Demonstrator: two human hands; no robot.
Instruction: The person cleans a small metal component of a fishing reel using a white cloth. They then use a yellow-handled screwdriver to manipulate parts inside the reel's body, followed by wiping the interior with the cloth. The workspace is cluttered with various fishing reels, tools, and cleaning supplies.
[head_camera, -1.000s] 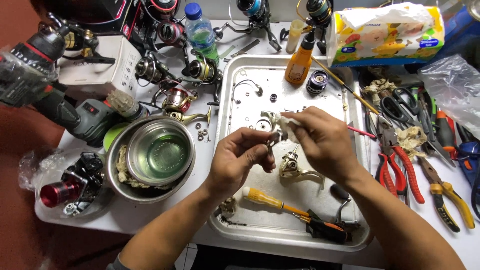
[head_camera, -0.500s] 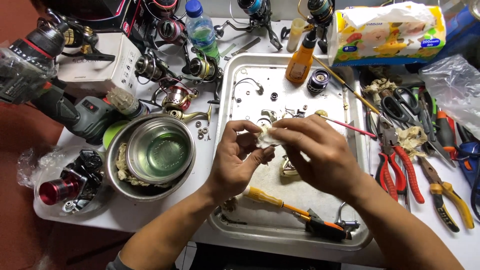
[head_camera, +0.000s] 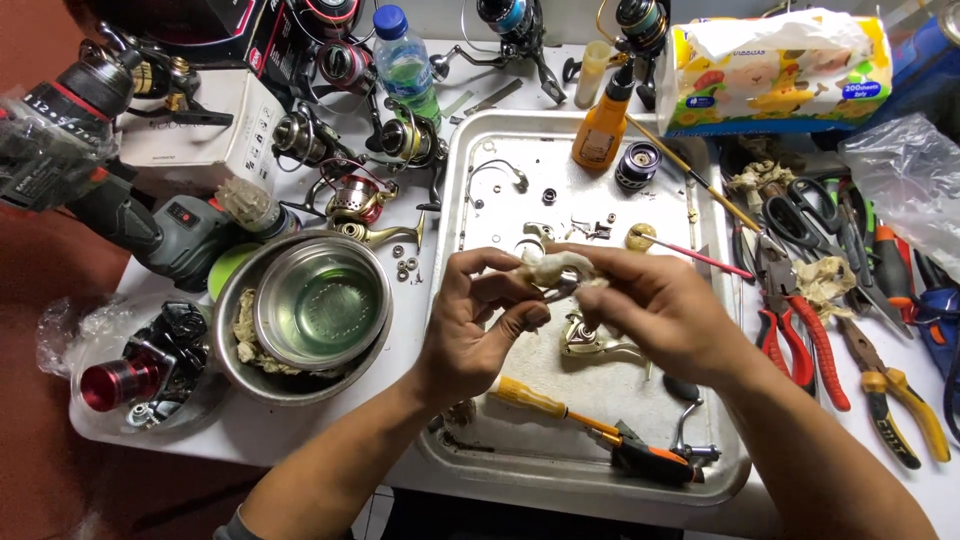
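Both hands over tray (head_camera: 455, 300). Left hand (head_camera: 475, 325) pinches small part; right hand (head_camera: 655, 305) pinches rag (head_camera: 553, 266) around it. Wiping midway; reel body (head_camera: 590, 338), loose parts uncleaned, unassembled.

A small repair workshop for fishing reels, set up on one crowded bench.

The white bench (head_camera: 300, 430) is covered with tools and reel parts. A metal tray (head_camera: 500, 160) in the middle holds loose screws, small gears, a gold reel body (head_camera: 590, 340) and a screwdriver (head_camera: 540, 400). At the right of the frame lie pliers (head_camera: 800, 340), scissors (head_camera: 800, 215) and cutters (head_camera: 900, 400). Several whole reels (head_camera: 345, 195) crowd the upper left, beside a cordless drill (head_camera: 130, 215). A steel bowl (head_camera: 318, 305) of clear liquid stands at centre left, an orange oil bottle (head_camera: 600, 125) at the top of the tray, and a tissue box (head_camera: 775, 70) at upper right.
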